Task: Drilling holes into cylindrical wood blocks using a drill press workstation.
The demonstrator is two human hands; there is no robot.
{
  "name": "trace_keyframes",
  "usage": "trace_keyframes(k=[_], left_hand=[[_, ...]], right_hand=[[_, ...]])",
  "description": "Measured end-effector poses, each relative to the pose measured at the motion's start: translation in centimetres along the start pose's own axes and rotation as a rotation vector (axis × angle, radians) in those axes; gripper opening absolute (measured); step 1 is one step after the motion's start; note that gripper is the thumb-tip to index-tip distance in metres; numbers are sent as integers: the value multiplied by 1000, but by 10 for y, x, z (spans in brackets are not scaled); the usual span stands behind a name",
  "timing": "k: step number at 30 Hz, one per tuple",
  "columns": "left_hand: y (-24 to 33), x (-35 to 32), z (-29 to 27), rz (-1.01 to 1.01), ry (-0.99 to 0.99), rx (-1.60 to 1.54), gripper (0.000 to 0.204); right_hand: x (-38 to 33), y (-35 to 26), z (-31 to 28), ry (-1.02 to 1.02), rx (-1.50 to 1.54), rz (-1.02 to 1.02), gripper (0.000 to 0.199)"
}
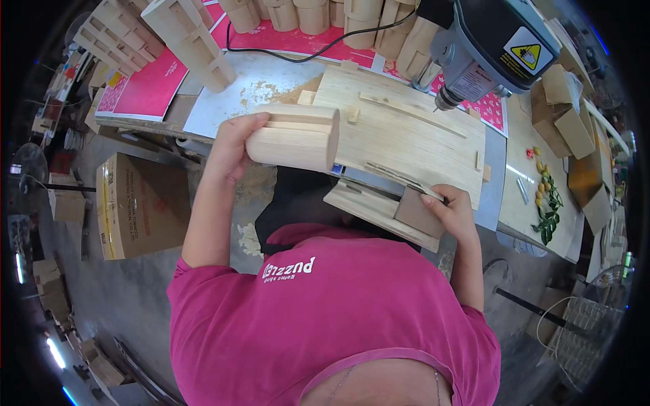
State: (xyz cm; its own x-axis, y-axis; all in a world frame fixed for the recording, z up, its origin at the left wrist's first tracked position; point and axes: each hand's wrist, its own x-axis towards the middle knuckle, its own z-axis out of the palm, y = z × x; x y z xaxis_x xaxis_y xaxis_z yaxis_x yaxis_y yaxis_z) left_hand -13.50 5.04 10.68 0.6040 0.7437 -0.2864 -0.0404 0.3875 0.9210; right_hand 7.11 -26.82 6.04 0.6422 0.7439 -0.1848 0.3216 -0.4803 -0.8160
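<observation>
My left hand (235,143) grips the end of a pale wooden cylinder (294,149) with a long groove along its upper side. The cylinder is held level at the near left corner of a wooden work board (399,135). At the board's near edge, my right hand (450,210) is closed, its thumb against a brown flat piece (418,213). That piece lies against a pale wooden slotted part (379,213) in front of the table edge. My right fingers are partly hidden. Thin dark strips (396,174) lie along the board's edge beside them.
A drill press (497,47) stands over the board's far right, its chuck (447,99) pointing down. Several wooden cylinders (313,17) line the back, with a black cable (298,59) before them. A slotted wooden column (193,47) stands left. A cardboard box (145,206) is at left below the table.
</observation>
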Motion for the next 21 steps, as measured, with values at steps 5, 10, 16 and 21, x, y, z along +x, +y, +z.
trace_keyframes(k=[5,10,16,21], left_hand=[[-14,-2,5,17,-106,185,24],[-25,-8,32,60,-159,249,28],[-47,3,55,51,-235,227,29],[-53,11,71,62,-264,375,31]], right_hand=[[-18,-39,-24,130,31,-228,22],[-24,-50,-43,317,39,-392,24],[-10,-14,-49,270,201,-332,22],[-12,-8,-56,258,167,-327,21]])
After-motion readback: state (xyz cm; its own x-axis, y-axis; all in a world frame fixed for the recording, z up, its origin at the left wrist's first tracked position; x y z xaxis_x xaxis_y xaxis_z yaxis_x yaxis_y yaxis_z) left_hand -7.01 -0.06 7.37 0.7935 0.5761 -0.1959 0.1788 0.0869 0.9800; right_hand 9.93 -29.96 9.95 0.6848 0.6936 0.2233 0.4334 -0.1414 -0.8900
